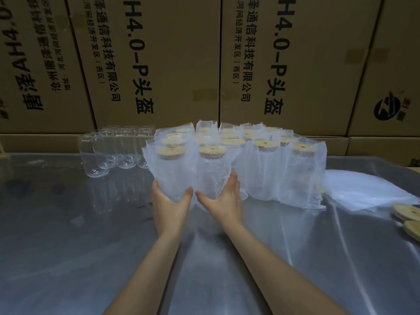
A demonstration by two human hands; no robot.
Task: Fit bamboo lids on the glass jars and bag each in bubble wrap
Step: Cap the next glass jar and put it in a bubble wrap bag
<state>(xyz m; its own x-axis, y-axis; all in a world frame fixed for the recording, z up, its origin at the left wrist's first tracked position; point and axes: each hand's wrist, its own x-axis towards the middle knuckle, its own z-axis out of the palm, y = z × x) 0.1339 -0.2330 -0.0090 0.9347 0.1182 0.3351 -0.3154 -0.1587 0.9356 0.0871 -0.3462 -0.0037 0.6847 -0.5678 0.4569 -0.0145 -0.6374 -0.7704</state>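
Two bubble-wrapped jars with bamboo lids stand side by side at the front of a group of several wrapped jars (268,169). My left hand (170,205) grips the lower part of the left wrapped jar (172,164), thumb in front. My right hand (223,201) holds the base of the right wrapped jar (212,169), palm against its side. Both jars look slightly lifted or tilted; their bottoms are hidden by my hands. Several bare glass jars (106,153) without lids stand to the left.
The table (79,235) is covered in shiny clear plastic sheeting. Loose bamboo lids (408,217) lie at the right edge, next to a flat stack of bubble-wrap bags (363,192). Large printed cardboard boxes (159,64) form a wall behind the table.
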